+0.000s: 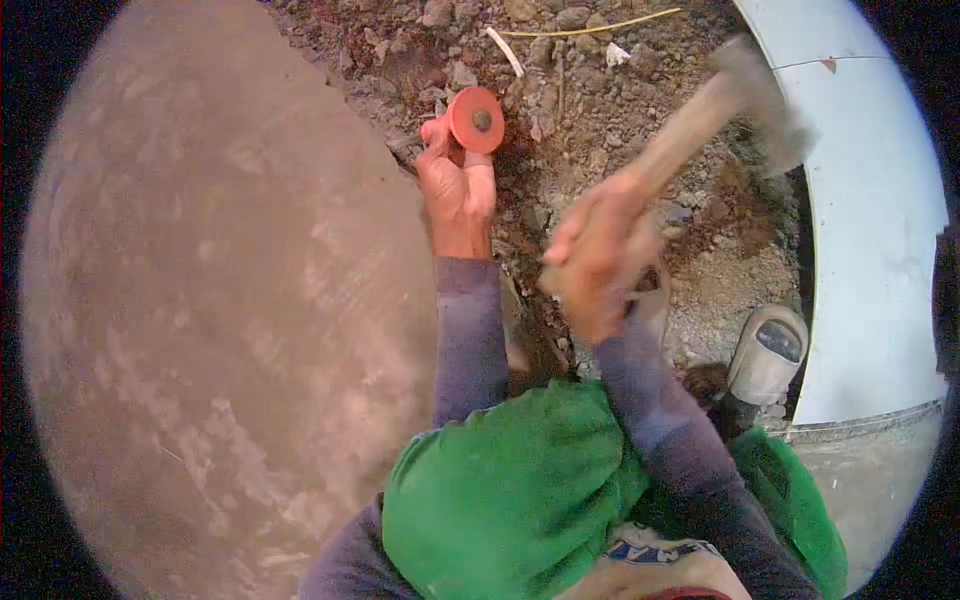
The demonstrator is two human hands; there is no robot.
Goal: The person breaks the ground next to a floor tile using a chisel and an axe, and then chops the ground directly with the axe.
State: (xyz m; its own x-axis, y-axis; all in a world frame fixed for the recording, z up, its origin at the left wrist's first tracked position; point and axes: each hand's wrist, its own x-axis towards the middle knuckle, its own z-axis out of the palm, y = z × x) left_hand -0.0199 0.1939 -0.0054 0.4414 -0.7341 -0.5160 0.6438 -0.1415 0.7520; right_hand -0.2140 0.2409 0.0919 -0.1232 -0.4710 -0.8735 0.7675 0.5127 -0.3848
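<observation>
- In our left hand (458, 195) we grip an orange-red tool with a round flat disc and a dark centre (477, 120); the fingers are closed around it just below and to the left of the disc.
- The tool sits at the far middle, over brown, stony rubble (600, 110), near the edge of a smooth brown-grey slab (220, 230) on the left.
- Our left arm reaches almost straight forward in a greyish-purple long sleeve (468, 320), wrist in line with the forearm.
- Our right hand (605, 250) is closed around the pale wooden handle of a hammer with a grey head (765, 105); the handle slants to the far right, the head well apart from the disc.
- Our right forearm angles forward and leftward from the near right.
- Nearer to us are a green cloth-covered knee (510, 490) and, at the right, a beige shoe (768, 352) beside a large white flat panel (875, 220).
- Beyond the tool lie a short white strip (505, 52) and a thin yellow cord (595, 28).
- Motion blur smears the right hand and hammer head, so we cannot make out single fingers or the head's exact shape.
- Our left hand hides part of the tool, and we cannot tell whether its lower end touches the ground.
- The round dark border cuts off the slab and panel.
</observation>
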